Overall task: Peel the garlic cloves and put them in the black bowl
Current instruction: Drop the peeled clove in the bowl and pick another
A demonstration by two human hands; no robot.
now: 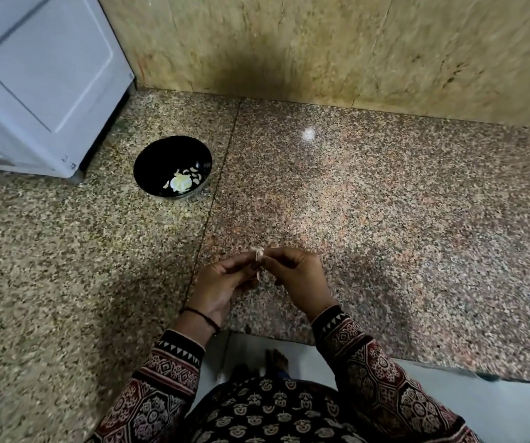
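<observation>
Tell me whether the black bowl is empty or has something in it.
Not empty: the black bowl holds a pale garlic lump and a few small cloves near its right side.

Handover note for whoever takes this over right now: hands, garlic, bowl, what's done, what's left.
Left hand: pinches the small pale garlic clove above the speckled granite counter.
Right hand: pinches the same clove from the other side; the skin seems partly lifted.
Round black bowl: on the counter at far left, beside the white appliance. It holds a pale garlic lump and a few small pale pieces.
Done: some garlic is in the bowl; too small to tell whether it is all peeled.
Left: finish peeling this clove and drop it in the bowl.
</observation>
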